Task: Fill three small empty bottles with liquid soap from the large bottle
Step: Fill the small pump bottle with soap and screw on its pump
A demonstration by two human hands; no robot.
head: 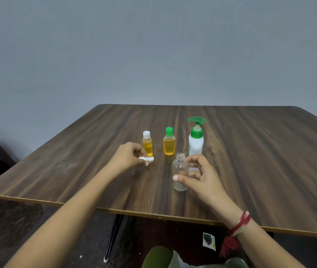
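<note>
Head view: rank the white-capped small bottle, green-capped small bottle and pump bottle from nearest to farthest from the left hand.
From the left hand:
1. White-capped small bottle, just behind its fingertips.
2. Green-capped small bottle, middle of the row.
3. Pump bottle, right end of the row.

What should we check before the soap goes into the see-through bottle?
1. Small clear plastic bottle uncapped: ok, mouth open.
2. Right hand holding it upright: ok.
3. White cap kept aside: ok, pinched in the left hand.
4. Large white bottle with green pump upright nearby: ok.
5. A free hand for the pump: not ok, both hold something.
6. Soap left inside the white bottle: cannot tell, it is opaque.
</note>
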